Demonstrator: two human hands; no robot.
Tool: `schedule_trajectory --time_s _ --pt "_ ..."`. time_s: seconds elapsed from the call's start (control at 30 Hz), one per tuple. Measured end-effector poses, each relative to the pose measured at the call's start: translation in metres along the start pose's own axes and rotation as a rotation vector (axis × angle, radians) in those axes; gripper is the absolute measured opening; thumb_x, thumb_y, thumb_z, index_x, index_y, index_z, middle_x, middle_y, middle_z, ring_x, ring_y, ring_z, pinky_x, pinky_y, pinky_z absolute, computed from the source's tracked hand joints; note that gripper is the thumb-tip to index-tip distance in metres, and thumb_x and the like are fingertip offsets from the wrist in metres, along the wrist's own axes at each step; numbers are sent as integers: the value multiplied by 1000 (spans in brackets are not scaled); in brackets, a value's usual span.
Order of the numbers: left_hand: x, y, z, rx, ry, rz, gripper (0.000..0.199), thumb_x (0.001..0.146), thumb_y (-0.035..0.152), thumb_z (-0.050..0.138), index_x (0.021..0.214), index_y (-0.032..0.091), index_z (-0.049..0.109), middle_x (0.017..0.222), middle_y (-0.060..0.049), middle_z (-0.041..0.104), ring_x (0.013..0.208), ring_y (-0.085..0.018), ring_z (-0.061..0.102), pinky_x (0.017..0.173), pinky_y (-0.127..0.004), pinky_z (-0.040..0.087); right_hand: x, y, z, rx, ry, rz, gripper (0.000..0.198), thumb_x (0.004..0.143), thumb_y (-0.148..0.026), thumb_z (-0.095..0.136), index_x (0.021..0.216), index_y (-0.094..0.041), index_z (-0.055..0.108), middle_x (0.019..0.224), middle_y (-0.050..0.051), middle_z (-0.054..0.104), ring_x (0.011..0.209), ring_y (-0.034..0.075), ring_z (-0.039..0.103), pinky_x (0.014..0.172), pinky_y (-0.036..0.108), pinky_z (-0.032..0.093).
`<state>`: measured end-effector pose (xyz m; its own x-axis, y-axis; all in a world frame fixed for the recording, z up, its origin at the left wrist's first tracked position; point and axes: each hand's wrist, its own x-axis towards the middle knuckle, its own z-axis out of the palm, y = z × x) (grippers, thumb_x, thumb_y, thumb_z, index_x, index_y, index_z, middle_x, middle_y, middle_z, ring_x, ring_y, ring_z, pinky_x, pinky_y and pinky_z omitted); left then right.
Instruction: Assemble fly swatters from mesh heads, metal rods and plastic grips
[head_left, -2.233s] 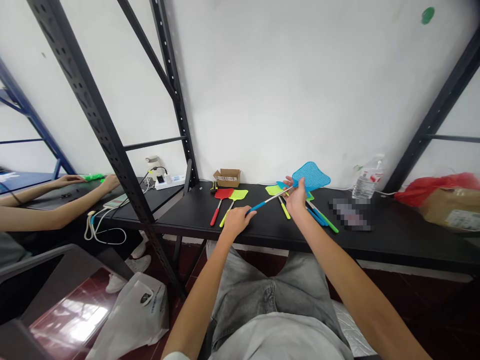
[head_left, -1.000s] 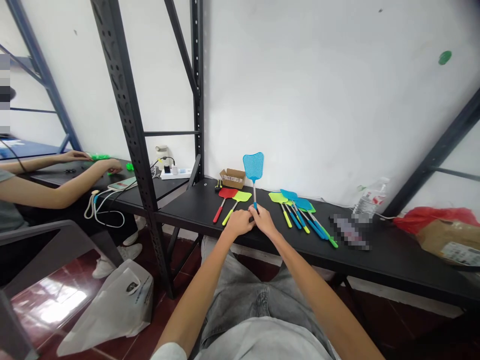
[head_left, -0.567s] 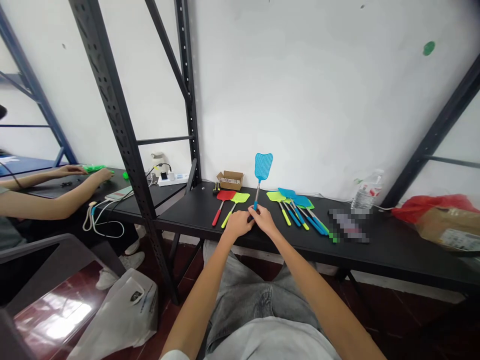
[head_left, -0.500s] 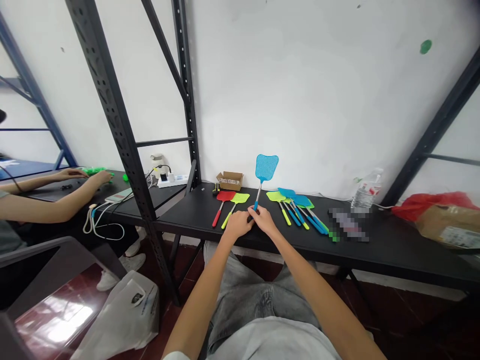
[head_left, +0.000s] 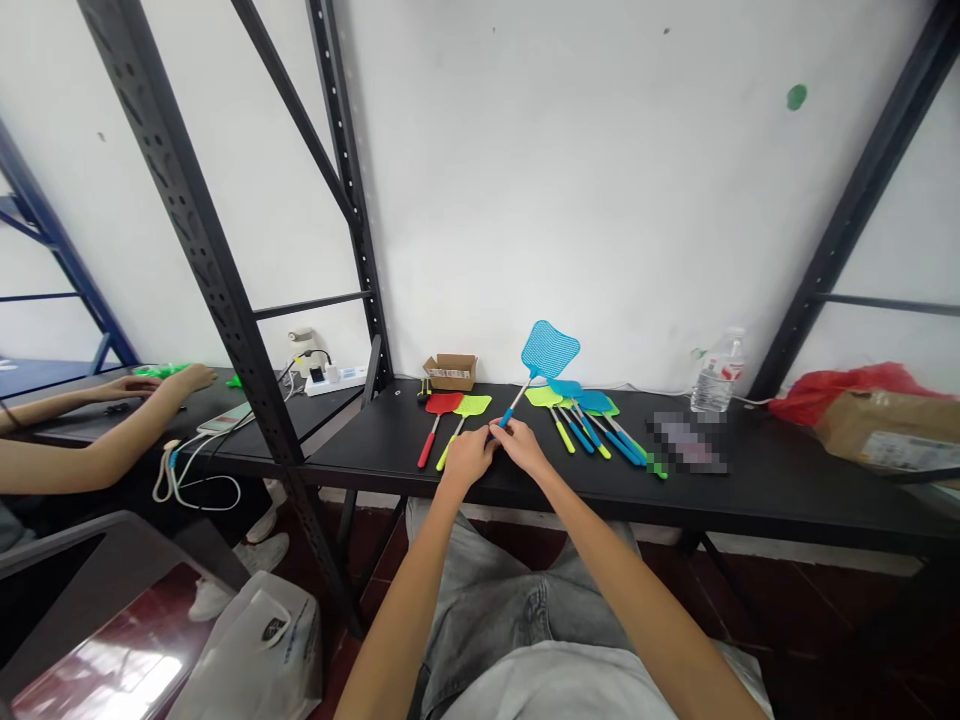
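Note:
A blue fly swatter (head_left: 550,349) is held up over the desk, its mesh head tilted to the right and its metal shaft running down to a blue handle. Both my left hand (head_left: 469,456) and my right hand (head_left: 523,446) are closed on the handle, fingertips meeting there; the handle's lower end is hidden. Left of my hands lie a red fly swatter (head_left: 444,403) and a yellow-green fly swatter (head_left: 472,406). To the right, several yellow-green, blue and green fly swatters (head_left: 597,403) overlap in a fanned pile.
On the black desk (head_left: 787,490) are an open cardboard box (head_left: 451,372), a water bottle (head_left: 718,372), a blurred-out flat item (head_left: 686,442), and a red bag (head_left: 847,388) by a brown package (head_left: 862,435). A metal rack post (head_left: 187,220) rises at left; beyond it another person's arms (head_left: 105,445) work.
The held swatter's head has swung to the right and leans further over. My hands stay on its handle. The whole view has shifted slightly.

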<state>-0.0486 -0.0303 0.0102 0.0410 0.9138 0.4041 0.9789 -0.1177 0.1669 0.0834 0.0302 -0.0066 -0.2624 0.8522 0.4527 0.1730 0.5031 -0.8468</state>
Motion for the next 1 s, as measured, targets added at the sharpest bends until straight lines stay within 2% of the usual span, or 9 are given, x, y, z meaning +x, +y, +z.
schedule_trajectory --time_s 0.17,0.37,0.63,0.77,1.0 --pt "0 2 1 23 -5 -12 39 100 39 29 106 22 63 94 -11 70 90 -25 66 74 -32 43 3 7 0 55 -2 26 24 80 -38 59 92 -22 71 80 3 69 75 19 64 64 28 48" --pt "1 2 1 10 -7 -11 35 98 44 37 110 24 62 92 -8 70 90 -24 66 73 -30 42 6 11 0 173 22 109 25 76 -35 61 94 -19 69 85 5 70 76 18 64 56 24 48" --pt "2 0 5 -23 -2 15 27 95 36 43 103 25 66 93 -6 71 90 -22 64 73 -29 40 7 11 -2 411 209 179 33 75 -21 47 107 -22 53 89 3 69 82 18 64 57 26 54" --pt "2 0 5 -22 -6 11 26 95 35 44 101 25 67 93 -5 71 89 -21 64 73 -29 39 7 15 -2 325 177 114 33 72 -18 46 103 -24 57 90 2 69 85 18 64 62 26 54" --pt "1 1 3 -17 -7 13 28 96 34 42 102 24 67 92 -7 71 91 -22 64 75 -29 40 6 14 -2 54 43 -68 22 78 -23 53 94 -22 68 86 2 70 80 18 66 77 31 51"
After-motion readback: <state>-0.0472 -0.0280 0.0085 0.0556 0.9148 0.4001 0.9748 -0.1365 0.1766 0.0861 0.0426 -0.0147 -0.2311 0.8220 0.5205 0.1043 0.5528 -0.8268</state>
